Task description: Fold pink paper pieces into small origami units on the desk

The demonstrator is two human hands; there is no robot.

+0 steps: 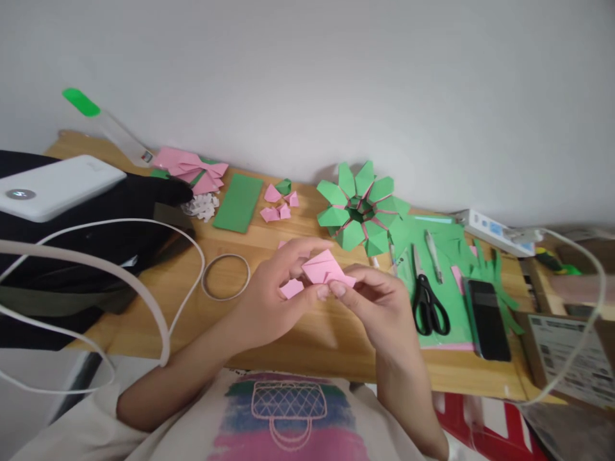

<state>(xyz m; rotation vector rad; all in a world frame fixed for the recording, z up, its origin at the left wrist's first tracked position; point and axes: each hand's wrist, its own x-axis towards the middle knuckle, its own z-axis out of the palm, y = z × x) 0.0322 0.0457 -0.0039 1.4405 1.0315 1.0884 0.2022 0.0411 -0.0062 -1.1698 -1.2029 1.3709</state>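
Note:
A small folded piece of pink paper (pixel 323 266) is pinched between my two hands above the middle of the wooden table. My left hand (pixel 276 298) grips it from the left, thumb at its lower edge and fingers curled behind. From the right, my right hand (pixel 377 298) holds its lower right corner between thumb and forefinger. Below my left palm another pink paper piece (pixel 291 289) partly shows; whether it lies on the table I cannot tell. Beyond my hands stands a ring of folded green and pink paper petals (pixel 346 232).
Scissors (pixel 426 307), a pen (pixel 434 256) and a phone (pixel 487 320) lie to the right on green paper. A tape ring (pixel 205 282), green paper sheet (pixel 239 203) and small folded pieces (pixel 271 214) lie left. A white cable (pixel 158 301) loops over my left forearm. A power strip (pixel 497 232) sits right.

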